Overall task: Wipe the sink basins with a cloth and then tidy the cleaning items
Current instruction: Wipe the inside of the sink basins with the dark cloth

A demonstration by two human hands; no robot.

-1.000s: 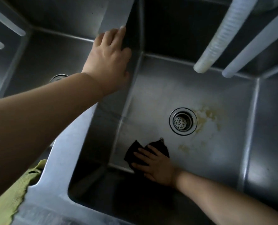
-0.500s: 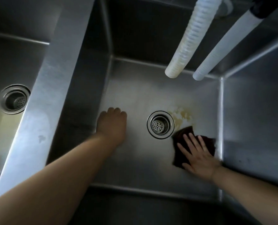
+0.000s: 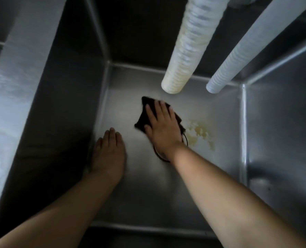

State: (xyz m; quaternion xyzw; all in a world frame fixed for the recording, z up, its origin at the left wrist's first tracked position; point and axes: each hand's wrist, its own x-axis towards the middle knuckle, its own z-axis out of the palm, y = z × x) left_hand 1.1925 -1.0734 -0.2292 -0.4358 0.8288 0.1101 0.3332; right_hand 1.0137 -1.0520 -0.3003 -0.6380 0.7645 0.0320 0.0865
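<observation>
At the far left, the broad brushed-steel divider slopes down between basins; a neighbouring basin lies beyond it, mostly out of view. Right of it drops the deep stainless-steel sink basin, where both arms reach in.

The left hand lies flat on the basin floor near its left wall, fingers straight and together, holding nothing; it looks like a prop taking the person's weight while they lean in.

Just right of it and a little farther back, the right hand presses a dark, crumpled wiping cloth flat against the middle of the basin floor, fingers spread and straight so the palm bears down evenly. A thin dark arc by the wrist may be the drain's rim, otherwise hidden under hand and cloth.

Touching the cloth's right edge is a yellowish stain on the floor, not yet wiped; it seems the likely next target.

Above the back of the basin hang a ribbed cream-white hose and, to its right, a ribbed pale-grey hose, their open ends clear of the hands.
</observation>
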